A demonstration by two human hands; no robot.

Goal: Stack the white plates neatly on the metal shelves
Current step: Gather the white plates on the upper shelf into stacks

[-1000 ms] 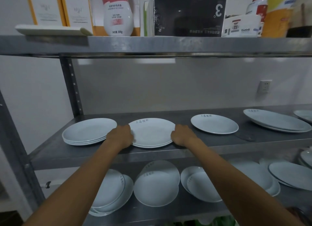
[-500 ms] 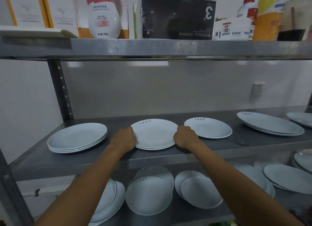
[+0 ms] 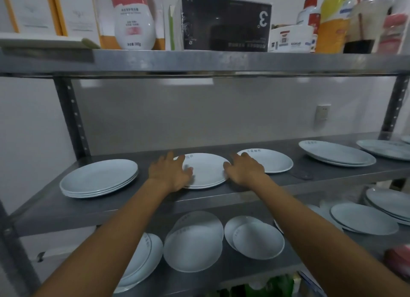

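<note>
A short stack of white plates (image 3: 207, 171) lies in the middle of the grey metal middle shelf (image 3: 155, 208). My left hand (image 3: 169, 172) rests at its left rim with fingers spread and the thumb on the top plate. My right hand (image 3: 244, 170) lies at the right rim, fingers apart, thumb touching the edge. Neither hand grips the stack. Another plate stack (image 3: 99, 178) sits to the left, and a single plate (image 3: 274, 162) just right of my right hand.
Larger oval plates (image 3: 337, 153) and more plates (image 3: 386, 148) lie at the shelf's right end. The lower shelf holds overlapping plates (image 3: 193, 245) and others (image 3: 363, 219). The top shelf (image 3: 221, 61) carries a black box (image 3: 224, 24) and bottles. A shelf post (image 3: 71, 119) stands at left.
Both hands were closed on the middle stack's rims; now their fingers have spread and let go. The stack sits slightly further back on the shelf.
</note>
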